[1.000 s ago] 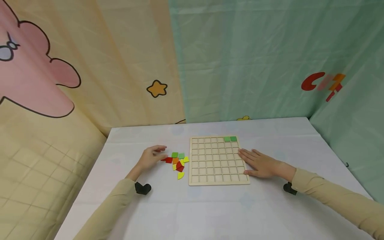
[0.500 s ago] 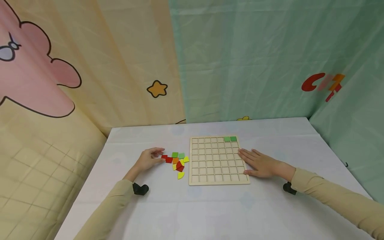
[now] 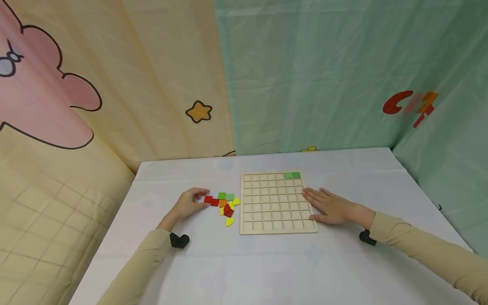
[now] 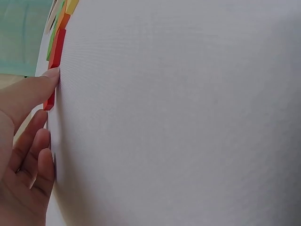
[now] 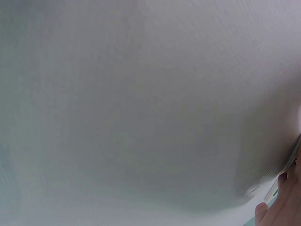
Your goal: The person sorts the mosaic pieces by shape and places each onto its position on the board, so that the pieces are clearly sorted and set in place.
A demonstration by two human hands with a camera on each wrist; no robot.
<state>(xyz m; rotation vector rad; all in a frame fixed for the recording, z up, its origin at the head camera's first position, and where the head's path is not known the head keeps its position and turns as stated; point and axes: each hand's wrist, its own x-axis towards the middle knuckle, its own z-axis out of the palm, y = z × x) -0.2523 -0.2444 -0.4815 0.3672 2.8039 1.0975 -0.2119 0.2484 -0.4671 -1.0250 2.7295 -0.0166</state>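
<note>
Red tile [image 3: 207, 199], sitting well left of the wooden grid board [image 3: 275, 206], is where the action is. It lies flat on the white cloth [image 3: 183, 271]. Left hand [image 3: 187, 204] is right at it: thumb touching the tile's edge going by the left wrist view, fingers loosely curved, no closed pinch that I can make out. Whether the index fingertip touches it too, I honestly can't tell.

Tip for this bit, imo: the tile looks thin, so come in low and get thumb and index on opposite edges instead of pressing on the face, or it'll probably just skate over the cloth. Watch the second red tile [image 3: 215, 203] too. It looks to be touching the first one on the side towards the board, and the orange tile [image 3: 223, 203] is next along in that direction. A clumsy nudge could shove the lot. I'd slide the first one a touch away from the board before lifting.

Right hand [image 3: 331, 207] is laid flat, fingers straight, fingertips resting on the board's right edge. Decent brace, I reckon; light pressure should be plenty. Light green tile [image 3: 287, 175] and dark green tile [image 3: 296, 175] sit side by side at the board's far right corner.
</note>
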